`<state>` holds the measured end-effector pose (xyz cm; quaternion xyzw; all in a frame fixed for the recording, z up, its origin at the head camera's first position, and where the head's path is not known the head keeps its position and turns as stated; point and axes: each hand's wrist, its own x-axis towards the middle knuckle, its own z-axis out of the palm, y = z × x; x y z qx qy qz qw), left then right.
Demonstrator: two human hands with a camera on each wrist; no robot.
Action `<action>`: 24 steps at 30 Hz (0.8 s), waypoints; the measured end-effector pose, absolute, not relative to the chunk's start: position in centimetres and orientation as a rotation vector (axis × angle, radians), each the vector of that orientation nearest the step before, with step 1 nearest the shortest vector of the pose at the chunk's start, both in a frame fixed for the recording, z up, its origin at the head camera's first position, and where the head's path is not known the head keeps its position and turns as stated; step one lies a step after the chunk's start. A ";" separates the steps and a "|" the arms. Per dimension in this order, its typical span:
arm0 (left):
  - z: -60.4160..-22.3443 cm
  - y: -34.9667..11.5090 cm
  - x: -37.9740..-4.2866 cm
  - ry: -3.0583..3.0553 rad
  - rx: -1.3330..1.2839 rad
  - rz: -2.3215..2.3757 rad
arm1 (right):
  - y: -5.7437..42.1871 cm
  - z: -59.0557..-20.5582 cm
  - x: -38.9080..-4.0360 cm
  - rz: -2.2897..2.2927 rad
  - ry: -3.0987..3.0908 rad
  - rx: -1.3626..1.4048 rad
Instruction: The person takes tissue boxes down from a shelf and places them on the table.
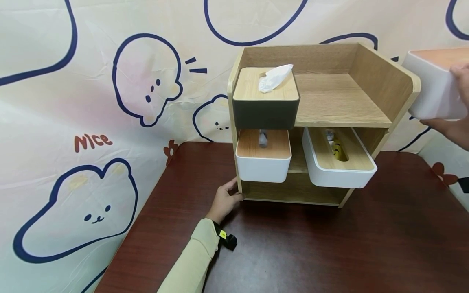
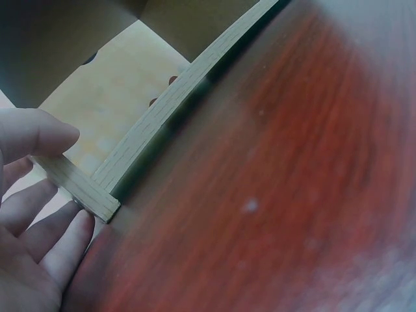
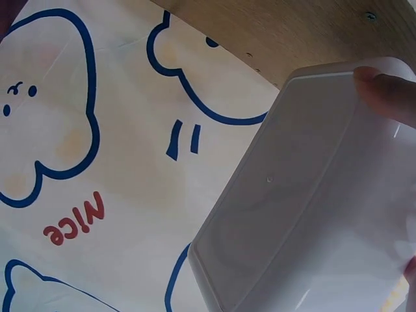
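White box (image 1: 434, 93) w/ wood lid (image 1: 441, 55) is held up near R side of shelf (image 1: 338, 95); R hand (image 1: 462, 127) grips it, fingers (image 1: 463, 77) wide apart, on top and underside. Lid faces up; in R wrist view the box's long axis runs diag. L hand (image 1: 224, 202) pinches shelf's L board (image 2: 81, 188) btwn thumb (image 2: 42, 134) and fingers. Dark box (image 1: 265, 114) has white tissue (image 1: 275, 77); lower R box (image 1: 340, 178) has sth. yellow (image 1: 337, 149) inside.

Red "Nice" lettering (image 1: 93, 142) — on backdrop (image 1: 44, 122)
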<state>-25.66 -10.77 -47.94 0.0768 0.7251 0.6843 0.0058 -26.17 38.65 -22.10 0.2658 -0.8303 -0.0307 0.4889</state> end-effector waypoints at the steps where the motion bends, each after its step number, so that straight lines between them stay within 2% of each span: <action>1: -48.0 -10.8 -25.7 2.267 0.239 2.142 | 38.7 -22.2 -26.1 -0.068 -2.035 0.639; 12: -48.3 -10.8 -25.7 2.269 0.246 2.150 | 38.4 -23.0 -26.2 0.002 -2.141 0.554; 24: -48.3 -10.7 -25.8 2.283 0.240 2.152 | 38.9 -24.0 -26.0 0.028 -2.121 0.607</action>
